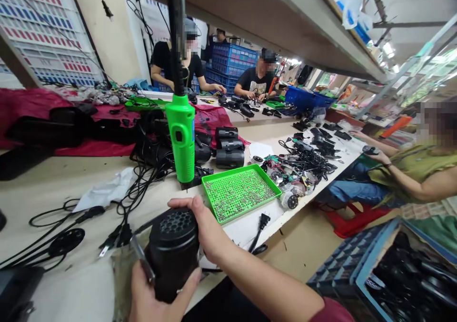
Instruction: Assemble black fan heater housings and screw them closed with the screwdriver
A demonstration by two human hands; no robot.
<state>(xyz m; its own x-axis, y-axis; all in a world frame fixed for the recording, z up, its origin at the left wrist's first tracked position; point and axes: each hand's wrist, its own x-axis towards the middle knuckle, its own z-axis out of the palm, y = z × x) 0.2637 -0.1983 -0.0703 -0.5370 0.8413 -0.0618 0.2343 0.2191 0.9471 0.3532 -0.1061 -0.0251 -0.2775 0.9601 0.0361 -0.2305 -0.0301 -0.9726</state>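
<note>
The head view shows 2 hands working over a long cream workbench. Between them is 1 black cylindrical plastic housing with a honeycomb-vented top, held just off the near bench edge. The right hand grips its upper side, fingers spread narrowly around the curve and thumb toward the vents. The left hand cups it from below, fingers wrapped closely around the lower side. 1 slim silver metal strip lies against the housing by the left hand; what it is, I cannot tell.

Just beyond is 1 shallow green plastic tray filled with small metal screws. 1 bright green electric screwdriver hangs upright to its left. Farther along stand 3 black cylinders in a row. 1 black power plug lies near the tray. 3 seated co-workers share the bench; the nearest co-worker's hand holds 1 small round black part. 1 blue crate of black parts sits at lower right.
</note>
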